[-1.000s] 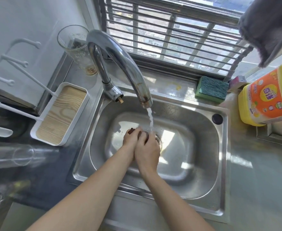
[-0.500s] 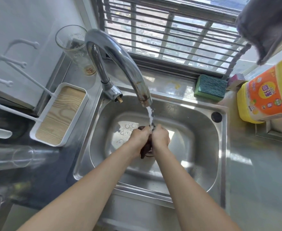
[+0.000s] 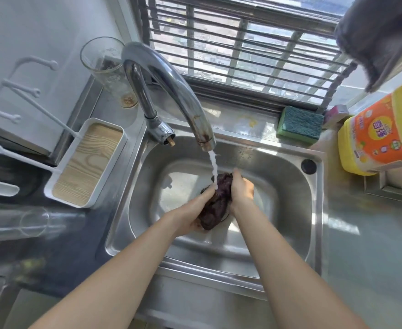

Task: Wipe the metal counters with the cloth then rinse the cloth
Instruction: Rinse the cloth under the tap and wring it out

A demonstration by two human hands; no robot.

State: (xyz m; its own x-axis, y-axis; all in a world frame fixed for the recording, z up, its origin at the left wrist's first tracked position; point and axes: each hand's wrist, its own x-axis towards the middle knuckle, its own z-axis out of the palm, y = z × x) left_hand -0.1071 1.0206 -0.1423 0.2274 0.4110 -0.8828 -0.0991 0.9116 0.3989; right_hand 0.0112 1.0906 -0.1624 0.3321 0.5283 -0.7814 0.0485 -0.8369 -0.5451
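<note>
A dark, wet, bunched cloth hangs over the steel sink, right under the stream of water from the curved tap. My left hand grips the cloth's lower left side. My right hand grips its upper right side, fingers curled round the top. The water lands on the cloth between my two hands. The metal counter lies to the right of the sink.
A green sponge lies on the ledge behind the sink. A yellow and orange detergent bottle stands at the right. A white tray with a wood-look base and drinking glasses are at the left. A grey towel hangs top right.
My hands have drawn apart along the cloth, so more of it shows between them. They stay under the running water.
</note>
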